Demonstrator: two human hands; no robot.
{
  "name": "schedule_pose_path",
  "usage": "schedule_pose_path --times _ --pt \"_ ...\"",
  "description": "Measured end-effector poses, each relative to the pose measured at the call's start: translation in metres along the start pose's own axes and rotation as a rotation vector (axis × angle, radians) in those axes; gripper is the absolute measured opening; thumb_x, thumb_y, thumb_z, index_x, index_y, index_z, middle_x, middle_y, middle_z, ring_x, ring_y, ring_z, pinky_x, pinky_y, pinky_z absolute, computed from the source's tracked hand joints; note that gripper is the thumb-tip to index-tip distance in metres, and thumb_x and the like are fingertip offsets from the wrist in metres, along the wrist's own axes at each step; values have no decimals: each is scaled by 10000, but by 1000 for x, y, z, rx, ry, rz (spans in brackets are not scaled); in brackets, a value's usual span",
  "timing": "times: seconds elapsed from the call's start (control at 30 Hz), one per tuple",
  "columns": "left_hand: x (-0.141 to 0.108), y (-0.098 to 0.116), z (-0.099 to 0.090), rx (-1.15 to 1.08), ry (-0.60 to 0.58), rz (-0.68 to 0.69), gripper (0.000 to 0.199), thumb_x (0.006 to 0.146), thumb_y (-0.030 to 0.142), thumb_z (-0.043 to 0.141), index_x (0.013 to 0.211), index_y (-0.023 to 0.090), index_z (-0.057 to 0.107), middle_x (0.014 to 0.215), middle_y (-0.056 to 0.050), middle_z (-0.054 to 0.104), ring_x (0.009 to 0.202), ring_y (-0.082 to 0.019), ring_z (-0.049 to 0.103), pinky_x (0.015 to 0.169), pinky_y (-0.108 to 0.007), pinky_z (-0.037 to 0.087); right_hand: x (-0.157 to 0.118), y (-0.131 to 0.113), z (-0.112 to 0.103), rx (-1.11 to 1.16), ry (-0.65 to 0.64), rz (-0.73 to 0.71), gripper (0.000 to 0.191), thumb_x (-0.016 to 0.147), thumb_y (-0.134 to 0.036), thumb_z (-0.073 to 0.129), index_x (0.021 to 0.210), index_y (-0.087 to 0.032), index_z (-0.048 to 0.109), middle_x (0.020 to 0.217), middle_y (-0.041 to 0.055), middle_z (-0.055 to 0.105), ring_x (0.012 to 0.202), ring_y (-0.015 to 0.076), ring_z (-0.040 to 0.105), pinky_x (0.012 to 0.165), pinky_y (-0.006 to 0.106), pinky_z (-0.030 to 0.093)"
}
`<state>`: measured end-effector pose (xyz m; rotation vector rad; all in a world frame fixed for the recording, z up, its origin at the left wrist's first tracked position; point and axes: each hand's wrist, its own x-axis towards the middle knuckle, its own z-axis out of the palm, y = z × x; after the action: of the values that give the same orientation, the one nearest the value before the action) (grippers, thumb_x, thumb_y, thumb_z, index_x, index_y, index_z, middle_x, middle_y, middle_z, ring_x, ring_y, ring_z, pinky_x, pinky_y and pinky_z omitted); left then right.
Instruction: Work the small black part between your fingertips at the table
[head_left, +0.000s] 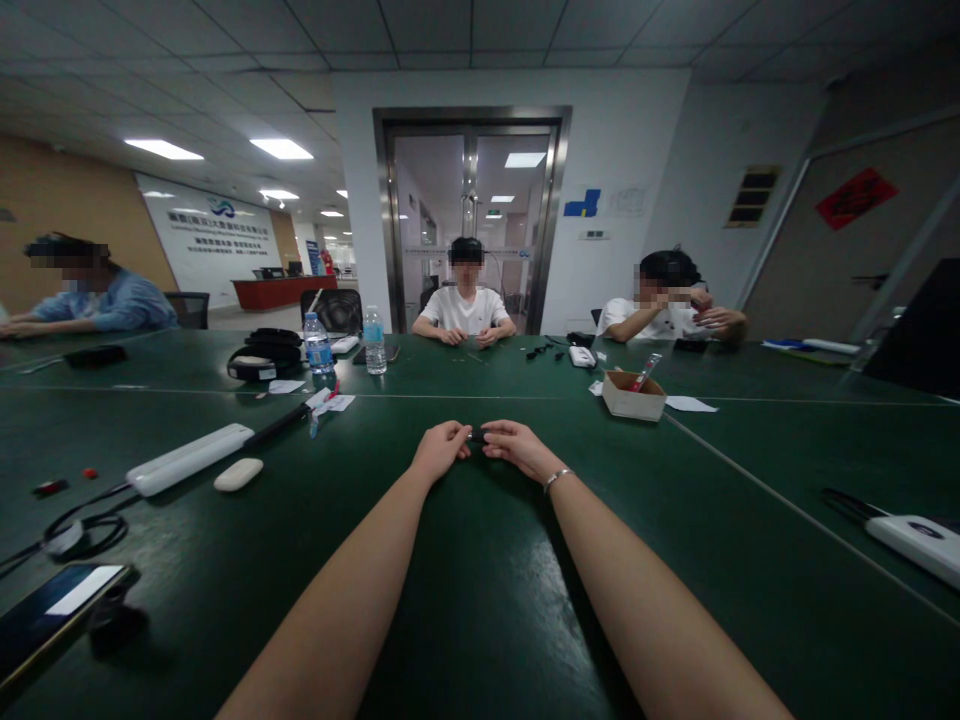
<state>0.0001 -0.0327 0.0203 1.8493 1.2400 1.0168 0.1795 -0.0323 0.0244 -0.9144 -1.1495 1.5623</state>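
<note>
Both my hands meet over the middle of the green table (480, 560), arms stretched forward. Between them is a small black object (477, 436) with what looks like a shiny end on its left side; its kind is too small to make out. My left hand (442, 448) pinches the left end between thumb and fingers. The fingers of my right hand (517, 447), with a silver bracelet (556, 480) at the wrist, close on the right end. Part of the object is hidden by the fingertips.
Left of my arms lie a white power strip (191, 458), a white oval case (238, 474) and a phone (56, 615). Beyond are two water bottles (375, 340) and a small open box (634, 397). At right lies a white device (919, 545). Several people sit around the table.
</note>
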Motion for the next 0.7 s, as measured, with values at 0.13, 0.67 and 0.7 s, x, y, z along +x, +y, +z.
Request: schedule_pose_path --times 0.13,0.67,0.7 --pt "1 -3 2 -19 -1 12 360 778 500 478 870 170 587 674 -26 651 620 -140 602 632 -254 451 1 1 -1 3 4 -8 189 744 2 643 904 -88 600 774 69 639 578 117 637 558 190 555" --pt "0 1 1 -14 0 13 352 776 495 477 797 164 592 680 -34 648 633 -149 592 636 -262 442 1 1 -2 -6 -17 -13 224 726 -4 657 920 -99 597 794 64 636 604 120 641 578 193 550" --pt "0 1 0 -2 -2 13 368 778 509 465 793 165 595 681 -34 648 633 -150 592 635 -263 439 1 1 -2 -5 -19 -13 221 728 -2 652 918 -100 598 808 65 635 603 118 640 578 192 550"
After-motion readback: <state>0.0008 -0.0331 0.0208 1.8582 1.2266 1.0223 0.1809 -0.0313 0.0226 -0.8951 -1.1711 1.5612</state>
